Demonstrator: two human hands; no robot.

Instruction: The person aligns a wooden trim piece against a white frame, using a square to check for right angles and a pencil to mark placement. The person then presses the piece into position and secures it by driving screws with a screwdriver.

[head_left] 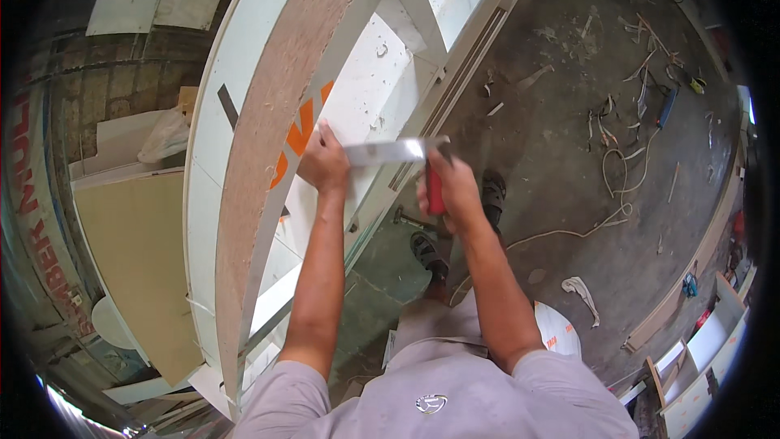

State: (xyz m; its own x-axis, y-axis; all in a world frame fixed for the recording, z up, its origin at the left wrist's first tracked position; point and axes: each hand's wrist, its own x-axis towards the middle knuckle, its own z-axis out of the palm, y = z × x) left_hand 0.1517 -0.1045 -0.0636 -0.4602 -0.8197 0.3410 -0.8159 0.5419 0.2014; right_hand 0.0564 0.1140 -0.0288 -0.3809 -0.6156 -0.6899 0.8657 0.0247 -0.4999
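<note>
My right hand [455,191] is wrapped round the red handle of a tool with a wide silver blade [382,152]. It looks like a handsaw, though motion blurs it. The blade reaches left toward my left hand [323,164], which is closed at the inner edge of a long curved wooden panel [272,106]. One finger points up; what its other fingers grip is hidden. Orange print marks the panel's side. Beneath the blade, the white inside [378,73] of the frame carries small scraps and crumbs.
Along the frame's right side runs a grooved rail [463,81]. A pale cable [569,233] winds across the concrete floor at right, amid shavings and a blue-handled tool [668,107]. Boards [134,268] lean at left. My sandalled feet [428,252] are close to the frame.
</note>
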